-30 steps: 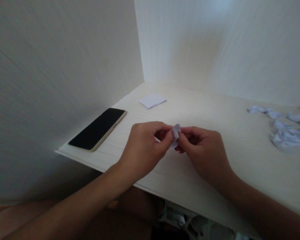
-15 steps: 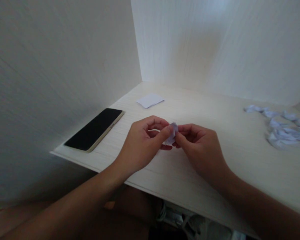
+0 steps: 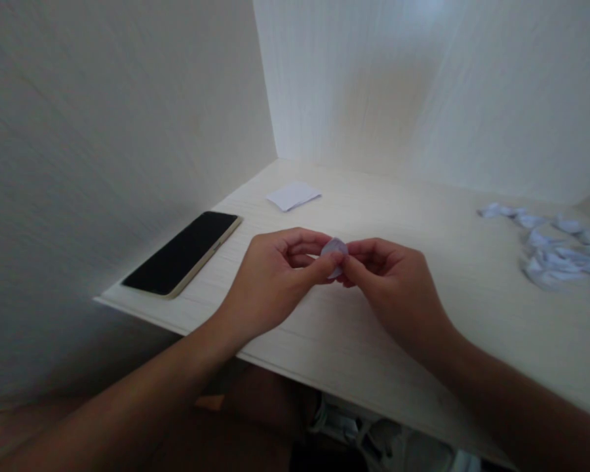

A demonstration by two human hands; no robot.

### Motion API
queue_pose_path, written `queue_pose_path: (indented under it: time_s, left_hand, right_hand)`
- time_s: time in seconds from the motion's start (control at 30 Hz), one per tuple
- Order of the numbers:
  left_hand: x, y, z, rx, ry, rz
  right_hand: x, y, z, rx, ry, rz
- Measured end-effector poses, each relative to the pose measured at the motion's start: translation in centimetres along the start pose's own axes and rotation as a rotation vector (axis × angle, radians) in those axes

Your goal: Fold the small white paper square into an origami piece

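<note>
A small folded paper piece is pinched between the left hand and the right hand, held just above the desk near the middle of its front edge. The fingertips of both hands are closed on it, thumbs pressed against forefingers. The piece is seen as pale, bluish-white and rounded on top, mostly hidden by the fingers. A black phone is laid at the desk's left edge, a flat paper slip near the back left corner, and a heap of folded paper pieces toward the right edge.
</note>
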State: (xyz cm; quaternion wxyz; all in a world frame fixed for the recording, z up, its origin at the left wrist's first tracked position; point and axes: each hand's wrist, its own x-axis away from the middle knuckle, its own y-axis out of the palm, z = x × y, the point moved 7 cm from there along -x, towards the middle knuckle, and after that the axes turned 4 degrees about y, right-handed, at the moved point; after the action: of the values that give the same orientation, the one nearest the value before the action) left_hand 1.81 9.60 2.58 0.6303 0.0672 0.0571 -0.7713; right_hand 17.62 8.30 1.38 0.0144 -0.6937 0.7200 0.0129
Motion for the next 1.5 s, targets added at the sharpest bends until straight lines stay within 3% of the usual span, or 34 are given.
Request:
queue_pose_path:
  time_s: [0.2,0.67,0.8,0.97,1.17,1.3,1.5]
  left_hand:
    - [0.1,-0.5,0.0,-0.086,-0.014,-0.005]
    - [0.0,-0.3,-0.6,-0.095,-0.031,-0.009]
    - [0.2,-0.2,-0.7,-0.094,-0.051,-0.024]
    - [0.3,-0.1,-0.9,-0.105,-0.054,-0.020]
    - [0.0,0.6,-1.3,-0.072,-0.125,-0.173]
    - [-0.2,0.7,-1.8,0.028,-0.201,-0.213]
    - [-0.6,0.3,-2.5,0.015,-0.237,-0.288]
  right_hand:
    - [-0.3,0.3,0.5,0.017,0.103,-0.085]
    - [-0.3,0.1,0.2,0.288,0.020,-0.056]
    - [-0.5,0.2,0.9,0.281,0.076,-0.108]
    - [-0.6,-0.2,1.2,0.337,0.122,-0.076]
    - [-0.9,-0.1,1.2,0.356,0.143,-0.067]
    - [-1.2,0.0,1.3,0.282,0.138,-0.070]
    - [-1.4,-0.1,0.4,0.175,-0.070,-0.128]
